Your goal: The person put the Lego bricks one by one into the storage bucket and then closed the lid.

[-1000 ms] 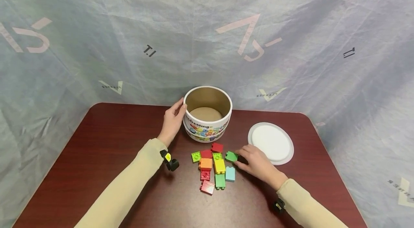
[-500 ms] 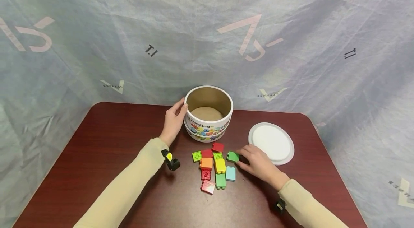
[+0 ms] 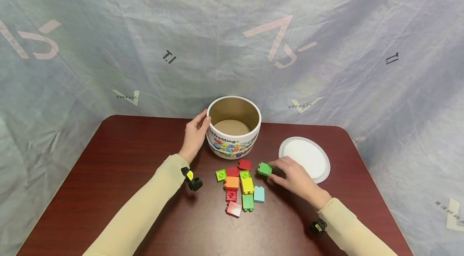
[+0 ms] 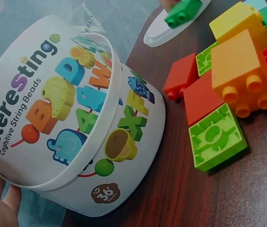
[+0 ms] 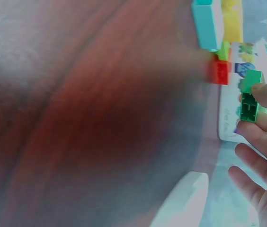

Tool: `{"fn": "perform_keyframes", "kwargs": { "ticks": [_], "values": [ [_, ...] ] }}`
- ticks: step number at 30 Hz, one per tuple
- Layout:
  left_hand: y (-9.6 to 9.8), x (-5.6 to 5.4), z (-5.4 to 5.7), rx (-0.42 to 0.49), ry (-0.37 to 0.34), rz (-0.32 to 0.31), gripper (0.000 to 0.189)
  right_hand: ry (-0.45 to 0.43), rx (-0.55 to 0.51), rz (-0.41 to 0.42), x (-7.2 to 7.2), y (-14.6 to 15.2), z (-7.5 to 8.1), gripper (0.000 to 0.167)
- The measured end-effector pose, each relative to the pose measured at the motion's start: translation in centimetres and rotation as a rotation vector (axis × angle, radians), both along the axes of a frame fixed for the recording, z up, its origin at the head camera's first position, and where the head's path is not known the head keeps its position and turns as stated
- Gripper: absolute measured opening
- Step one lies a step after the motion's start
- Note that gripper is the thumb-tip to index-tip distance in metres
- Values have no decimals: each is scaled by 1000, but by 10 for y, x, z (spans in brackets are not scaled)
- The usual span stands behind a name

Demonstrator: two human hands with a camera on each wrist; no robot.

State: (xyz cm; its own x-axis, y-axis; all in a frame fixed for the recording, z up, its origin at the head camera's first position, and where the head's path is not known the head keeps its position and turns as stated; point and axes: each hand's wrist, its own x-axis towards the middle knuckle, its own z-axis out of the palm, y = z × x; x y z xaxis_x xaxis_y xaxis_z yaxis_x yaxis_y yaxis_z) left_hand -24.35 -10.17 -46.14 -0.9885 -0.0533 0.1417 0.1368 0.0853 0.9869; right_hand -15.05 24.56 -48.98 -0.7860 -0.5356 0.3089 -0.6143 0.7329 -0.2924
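A white round bucket [image 3: 233,145], printed with colourful letters and "Interesting", stands at the back of the table, its inside bare. My left hand [image 3: 193,137] holds its left side, thumb near the rim. Between thumb and fingers my right hand [image 3: 296,178] pinches a green toy building block [image 3: 265,169]; the right wrist view shows the hollow underside of this block [image 5: 249,105]. Several more blocks lie in front of the bucket: an orange block [image 3: 231,183], a yellow block [image 3: 247,186], a light blue block [image 3: 259,194], another green block [image 3: 248,202], and red and lime ones.
A white oval-looking lid [image 3: 311,159] lies on the dark red table [image 3: 137,147] at the right, partly behind my right hand. A grey printed cloth [image 3: 217,38] hangs behind the table and along both sides.
My right hand has raised the green block slightly and shifted it a little away from the other blocks. My left hand stays at the bucket.
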Motion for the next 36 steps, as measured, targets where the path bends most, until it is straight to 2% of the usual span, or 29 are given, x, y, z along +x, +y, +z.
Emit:
{"fn": "perform_keyframes", "kwargs": {
  "ticks": [4,6,11,12,14,22,29,36],
  "values": [
    [-1,1,1,9,-8,-8,52,-3,-20,-18,-1,0,11,33],
    [0,5,9,5,-24,-10,51,-1,-31,-24,-3,1,17,34],
    [4,23,39,-13,-45,-14,50,0,-67,-36,-7,5,34,34],
    [4,24,40,-10,-38,-16,50,1,-71,-36,-8,6,38,33],
    [4,22,38,-17,-25,-21,50,-11,-76,-43,-11,5,48,32],
    [0,-2,5,12,-10,-38,52,-31,-94,-18,-25,0,84,32],
    [-6,-4,3,7,-29,-46,53,-30,-70,12,-41,-9,108,34],
    [-7,-4,5,55,-57,-86,55,-22,-78,44,-61,-18,119,33]
  ]
}}
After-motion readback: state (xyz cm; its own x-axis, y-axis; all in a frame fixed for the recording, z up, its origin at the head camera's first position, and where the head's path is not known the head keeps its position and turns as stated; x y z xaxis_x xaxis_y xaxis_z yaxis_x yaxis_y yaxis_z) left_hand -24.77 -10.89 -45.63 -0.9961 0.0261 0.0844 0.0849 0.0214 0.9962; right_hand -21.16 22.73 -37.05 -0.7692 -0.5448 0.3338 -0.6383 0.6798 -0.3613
